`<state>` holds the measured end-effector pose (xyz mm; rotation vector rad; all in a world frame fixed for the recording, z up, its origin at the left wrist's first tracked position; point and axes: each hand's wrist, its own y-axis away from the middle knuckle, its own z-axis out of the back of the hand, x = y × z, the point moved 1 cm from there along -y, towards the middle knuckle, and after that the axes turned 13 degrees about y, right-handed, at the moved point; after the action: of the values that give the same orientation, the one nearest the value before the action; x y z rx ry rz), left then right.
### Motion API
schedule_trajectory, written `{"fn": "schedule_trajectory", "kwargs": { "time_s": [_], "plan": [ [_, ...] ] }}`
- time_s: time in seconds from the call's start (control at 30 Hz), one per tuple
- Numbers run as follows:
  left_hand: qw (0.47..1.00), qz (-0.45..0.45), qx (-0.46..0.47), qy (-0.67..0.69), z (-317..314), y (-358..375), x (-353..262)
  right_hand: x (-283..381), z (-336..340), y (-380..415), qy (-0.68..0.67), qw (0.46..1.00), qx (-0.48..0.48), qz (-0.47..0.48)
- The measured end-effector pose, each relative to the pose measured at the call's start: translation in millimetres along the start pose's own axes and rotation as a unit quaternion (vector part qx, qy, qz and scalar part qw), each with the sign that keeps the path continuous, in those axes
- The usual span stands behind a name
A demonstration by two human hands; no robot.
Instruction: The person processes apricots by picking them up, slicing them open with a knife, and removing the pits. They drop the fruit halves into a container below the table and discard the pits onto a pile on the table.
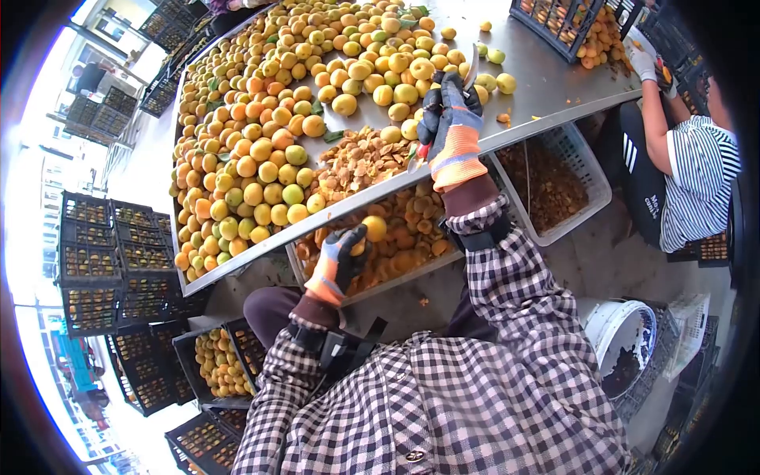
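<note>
My left hand (340,260), in an orange and dark glove, is closed on a yellow-orange apricot (375,229). It is over a crate of cut, pitted apricot pieces (396,253) below the table edge. My right hand (453,119), gloved alike, is closed on a tool with a curved metal blade (473,67) pointing away from me. Red handle parts and a metal tip (414,162) show below that fist; its fingers hide how they join. Beside it on the metal table (546,95) lie a heap of brown apricot pits (364,165) and many whole apricots (269,150).
A pale basket of brown scraps (546,186) stands under the table. To the right, a person in a striped shirt (701,166) works by a tipped black crate (558,24). Stacked crates (91,261) are left; a white bucket (621,336) is right.
</note>
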<state>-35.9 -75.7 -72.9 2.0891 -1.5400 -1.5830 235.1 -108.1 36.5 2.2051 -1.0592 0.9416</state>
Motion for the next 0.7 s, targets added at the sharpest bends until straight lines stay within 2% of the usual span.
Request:
{"fn": "schedule_trajectory", "kwargs": {
  "time_s": [0.07,0.1,0.13,0.17,0.2,0.23,0.27,0.33,0.37,0.4,0.43,0.47,0.5,0.53,0.6,0.63,0.67,0.7],
  "plan": [
    [0.975,0.058,-0.033,0.210,36,-40,27,-2,2,2,0.012,1.000,-0.020,-0.021],
    [0.972,0.008,-0.039,0.230,29,-48,29,-2,3,2,0.015,1.000,-0.015,-0.021],
    [0.967,0.015,-0.024,0.252,24,-52,29,-1,5,4,0.019,1.000,-0.010,-0.020],
    [0.991,-0.109,0.071,0.024,35,-70,37,0,6,6,0.016,1.000,0.005,-0.008],
    [0.940,-0.222,0.156,-0.209,49,-85,46,0,8,3,0.045,0.999,0.004,-0.014],
    [0.939,-0.228,0.150,-0.209,49,-84,40,0,9,1,0.050,0.999,0.005,-0.015],
    [0.900,-0.239,0.134,-0.339,47,-80,32,-2,9,0,0.056,0.998,0.006,-0.017],
    [0.775,-0.239,0.094,-0.578,39,-71,20,-1,5,4,0.043,0.999,-0.016,-0.025],
    [0.962,-0.151,0.085,-0.210,37,-64,25,-1,6,5,0.041,0.999,0.006,-0.020],
    [0.962,-0.153,0.081,-0.209,51,-68,38,-1,5,6,0.038,0.999,0.027,-0.014],
    [0.980,-0.116,0.162,-0.002,69,-77,54,-1,3,7,0.051,0.998,0.022,-0.013],
    [0.947,-0.075,0.235,0.205,79,-84,63,0,1,10,0.052,0.998,0.024,-0.015],
    [0.996,-0.070,0.048,0.034,0,-10,6,0,0,12,0.057,0.998,0.029,-0.013],
    [0.996,-0.072,0.045,0.036,-16,8,-8,-1,-2,13,0.062,0.997,0.035,-0.012],
    [0.990,-0.119,0.007,-0.079,-26,26,-24,-6,2,6,0.045,0.998,0.029,-0.023],
    [0.969,-0.184,-0.016,-0.165,-26,30,-34,-9,3,5,0.047,0.998,0.033,-0.022],
    [0.905,-0.323,-0.043,-0.274,-22,31,-43,-11,3,5,0.049,0.998,0.036,-0.020],
    [0.857,-0.390,-0.080,-0.327,-13,28,-54,-10,0,8,0.050,0.998,0.034,-0.021]
  ]
}}
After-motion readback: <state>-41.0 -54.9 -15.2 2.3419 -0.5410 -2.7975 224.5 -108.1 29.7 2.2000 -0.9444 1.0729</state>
